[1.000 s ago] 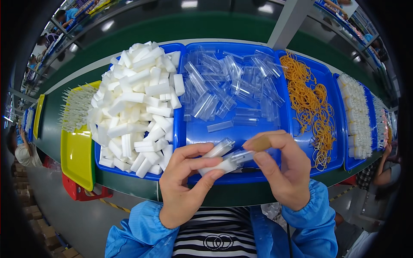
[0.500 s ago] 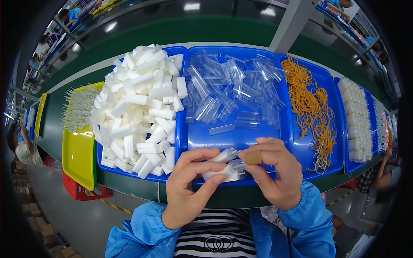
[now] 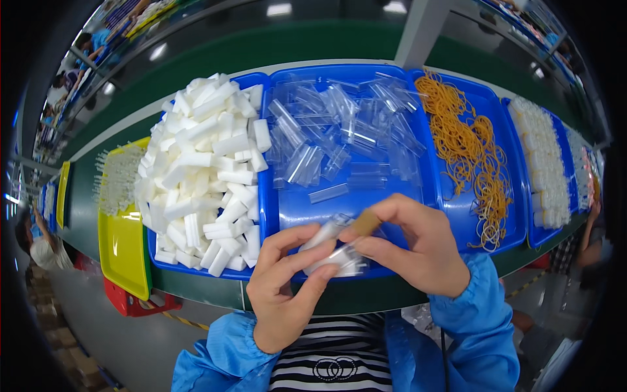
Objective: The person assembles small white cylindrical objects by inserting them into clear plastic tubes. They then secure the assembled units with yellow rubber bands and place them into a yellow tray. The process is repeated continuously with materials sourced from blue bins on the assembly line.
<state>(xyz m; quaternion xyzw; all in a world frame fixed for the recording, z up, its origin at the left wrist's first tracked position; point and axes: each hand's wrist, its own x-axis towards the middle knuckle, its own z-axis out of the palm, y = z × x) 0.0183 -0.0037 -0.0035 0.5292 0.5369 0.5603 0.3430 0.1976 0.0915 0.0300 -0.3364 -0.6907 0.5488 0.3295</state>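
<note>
My left hand (image 3: 284, 291) is closed around white foam pieces (image 3: 319, 236) that sit at least partly in clear plastic sleeves (image 3: 356, 266). My right hand (image 3: 418, 248), with a tan wrap on one finger, pinches at the sleeves' right end; its fingertips are partly blurred. Both hands are over the near edge of a blue tray (image 3: 294, 209) with loose clear plastic sleeves (image 3: 349, 124) heaped toward its far side. To the left rises a pile of white foam blocks (image 3: 202, 153) in another blue tray.
Orange rubber bands (image 3: 460, 130) lie in a blue tray on the right, with bundled clear-and-white pieces (image 3: 539, 163) beyond. At the left is a yellow tray (image 3: 124, 251) with thin white pieces (image 3: 117, 176), above a red stool (image 3: 140, 297). A grey post (image 3: 421, 32) stands behind the trays.
My right hand has turned, its fingers now reaching further left across the sleeve ends. My left hand keeps its hold. The whole view has shifted slightly.
</note>
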